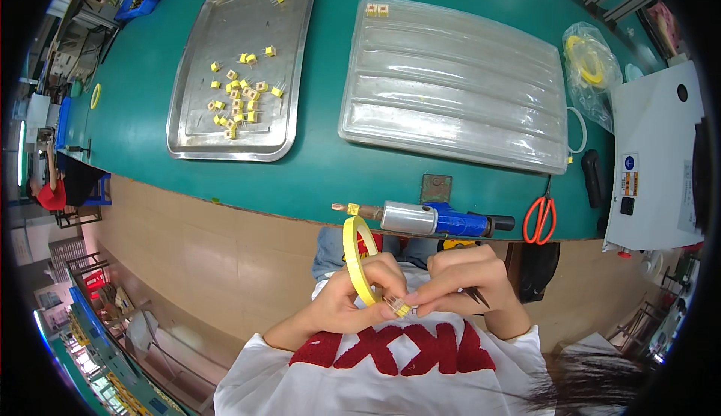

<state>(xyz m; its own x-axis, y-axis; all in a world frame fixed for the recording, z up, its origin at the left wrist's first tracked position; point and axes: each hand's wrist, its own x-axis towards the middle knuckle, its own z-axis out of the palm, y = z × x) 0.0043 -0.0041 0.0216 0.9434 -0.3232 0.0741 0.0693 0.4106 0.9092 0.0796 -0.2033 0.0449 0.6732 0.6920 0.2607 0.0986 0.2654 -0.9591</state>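
Close in front of my shirt, my left hand [349, 296] is closed on a small coil bobbin [399, 308] with yellow tape round it and thin metal pins. A roll of yellow tape [351, 258] stands upright at the same hand, its ring against the fingers. My right hand [469, 277] meets the bobbin from the other side, thumb and forefinger pinched at its edge. Dark pointed tips, seemingly of tweezers [475, 295], stick out of the right hand's curled fingers. What lies between the right fingertips is too small to make out.
On the green table [323, 176] are a metal tray [289, 127] of several yellow-taped bobbins, a clear plastic tray [451, 78] with two bobbins, and red-handled scissors [539, 219]. A blue and silver spindle tool [443, 219] lies along the front edge. At right stands a white machine [653, 161].
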